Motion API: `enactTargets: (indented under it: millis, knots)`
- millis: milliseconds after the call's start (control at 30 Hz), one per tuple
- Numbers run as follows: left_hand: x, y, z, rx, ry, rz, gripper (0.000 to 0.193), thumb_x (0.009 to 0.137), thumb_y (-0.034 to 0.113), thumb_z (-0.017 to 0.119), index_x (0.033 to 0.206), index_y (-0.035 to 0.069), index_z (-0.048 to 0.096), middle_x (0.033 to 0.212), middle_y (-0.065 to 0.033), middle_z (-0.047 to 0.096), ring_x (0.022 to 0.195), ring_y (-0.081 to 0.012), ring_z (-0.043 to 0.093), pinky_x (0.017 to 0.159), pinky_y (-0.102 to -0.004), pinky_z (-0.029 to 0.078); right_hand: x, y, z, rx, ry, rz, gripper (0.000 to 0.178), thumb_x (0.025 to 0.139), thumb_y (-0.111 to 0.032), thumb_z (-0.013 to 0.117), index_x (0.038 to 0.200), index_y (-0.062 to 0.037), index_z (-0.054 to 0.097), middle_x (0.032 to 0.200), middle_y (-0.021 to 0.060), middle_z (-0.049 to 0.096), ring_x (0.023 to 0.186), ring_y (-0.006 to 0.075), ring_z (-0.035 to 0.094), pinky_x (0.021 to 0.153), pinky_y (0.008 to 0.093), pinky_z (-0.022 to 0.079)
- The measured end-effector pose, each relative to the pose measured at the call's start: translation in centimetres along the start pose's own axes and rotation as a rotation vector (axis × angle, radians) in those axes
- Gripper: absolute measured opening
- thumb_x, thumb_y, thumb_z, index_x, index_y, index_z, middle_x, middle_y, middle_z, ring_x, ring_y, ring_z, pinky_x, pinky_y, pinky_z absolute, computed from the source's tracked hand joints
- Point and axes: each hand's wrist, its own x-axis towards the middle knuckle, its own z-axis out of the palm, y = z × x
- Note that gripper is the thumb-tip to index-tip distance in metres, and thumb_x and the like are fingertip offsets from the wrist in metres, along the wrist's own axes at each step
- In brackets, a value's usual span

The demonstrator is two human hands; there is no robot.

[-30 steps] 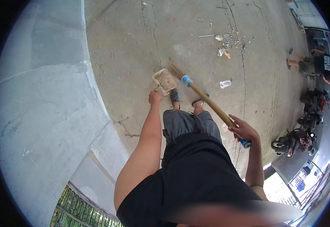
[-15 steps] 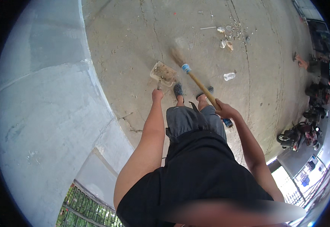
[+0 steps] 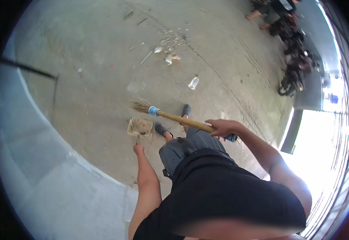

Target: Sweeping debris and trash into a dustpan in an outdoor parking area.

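Observation:
My left hand (image 3: 139, 149) is closed round the short handle of a pale, open-topped dustpan (image 3: 129, 129), which has brown dirt in it. My right hand (image 3: 221, 128) grips the thick yellowish handle of a stick broom (image 3: 178, 119) near its blue end. The broom slants across in front of my legs, its bristles (image 3: 140, 105) just beyond the dustpan and a blue band at their base. Beyond the broom, a clear plastic cup (image 3: 193, 83) lies on its side on the concrete floor.
A scattered heap of litter (image 3: 170, 44) with crumpled wrappers (image 3: 172, 59) lies farther ahead. Several motorcycles (image 3: 292, 78) stand along the right, with another person (image 3: 276, 12) beside them. A pale wall (image 3: 62, 176) curves along the left. My shoes (image 3: 161, 129) are close to the dustpan.
My view has turned to the right, so the litter, cup and motorcycles appear shifted. The broom lies more crosswise, its bristles pointing left past the dustpan. Both hands keep their holds.

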Motion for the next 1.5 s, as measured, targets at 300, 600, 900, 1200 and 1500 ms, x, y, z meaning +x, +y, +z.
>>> enactTargets:
  millis: [300,600,900,1200,1500]
  knots:
    - [-2.9,0.0,-1.5,-0.126,-0.16,-0.123,0.04,0.095,0.028,0.055,0.099,-0.01,0.063,0.079,-0.0184,0.068,0.061,-0.0273,0.066,0.052,-0.0369,0.051,9.7,7.0,2.6,-0.413,0.693,0.039,0.04,0.084,-0.02,0.062,0.117,-0.001,0.051,0.095,0.0206,0.066,0.087,0.0369,0.066,0.076,0.0484,0.052]
    - [-3.4,-1.5,1.4,-0.191,-0.278,-0.081,0.039,0.096,0.027,0.055,0.099,-0.011,0.063,0.077,-0.0147,0.07,0.057,-0.0227,0.065,0.048,-0.0349,0.048,10.3,8.8,9.6,-0.388,0.55,0.012,0.031,0.091,-0.018,0.049,0.118,-0.0021,0.053,0.091,0.0188,0.068,0.086,0.0371,0.068,0.072,0.0485,0.053]
    - [-4.1,-0.6,1.3,-0.283,-0.218,-0.082,0.037,0.096,0.021,0.05,0.101,-0.014,0.061,0.081,-0.0157,0.071,0.059,-0.023,0.066,0.051,-0.0327,0.053,3.7,8.5,6.9,-0.521,0.187,0.01,0.035,0.083,-0.029,0.065,0.113,-0.0113,0.062,0.096,0.0146,0.069,0.093,0.035,0.067,0.079,0.0474,0.051]
    - [-7.2,-3.3,-0.6,-0.253,-0.129,-0.113,0.036,0.091,0.019,0.051,0.099,-0.013,0.064,0.081,-0.0144,0.071,0.06,-0.0221,0.067,0.054,-0.0329,0.054,2.5,8.6,3.2,-0.406,0.54,0.036,0.047,0.084,-0.023,0.062,0.129,-0.0122,0.053,0.094,0.0188,0.068,0.091,0.0366,0.066,0.077,0.049,0.051]
    - [-6.7,-5.2,1.0,-0.283,-0.165,-0.155,0.027,0.087,0.013,0.057,0.094,-0.011,0.065,0.074,-0.0141,0.068,0.061,-0.022,0.067,0.051,-0.0346,0.051,10.7,6.6,8.4,-0.362,0.552,0.026,0.038,0.092,-0.018,0.047,0.127,-0.0039,0.05,0.097,0.0208,0.067,0.09,0.0371,0.067,0.076,0.0482,0.052]
